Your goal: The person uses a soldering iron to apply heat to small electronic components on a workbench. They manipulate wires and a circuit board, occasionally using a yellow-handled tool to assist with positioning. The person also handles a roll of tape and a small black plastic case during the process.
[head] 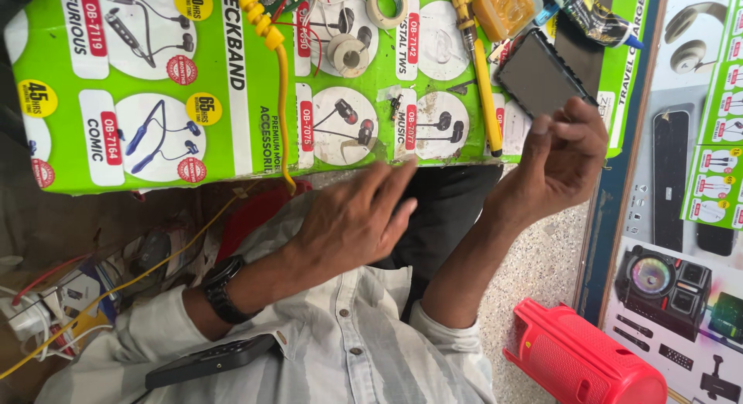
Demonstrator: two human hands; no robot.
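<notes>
Speckled floor [542, 272], green-covered worktop [232, 87] — daylight

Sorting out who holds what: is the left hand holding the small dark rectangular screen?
No. The left hand hovers empty with fingers spread; the right hand holds the dark screen.

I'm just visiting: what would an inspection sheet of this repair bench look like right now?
Surface: green printed poster covers the bench.
Job's things: small dark flat panel, held at its near edge.
Clutter: tape roll, yellow screwdriver, orange block, glue tube.
Hands: right hand pinches the panel; left hand open, empty, wristwatch on it.
Cables: coiled yellow cable crosses the poster; red wires.
Surroundings: red speaker on speckled floor; black handset in lap.
</notes>
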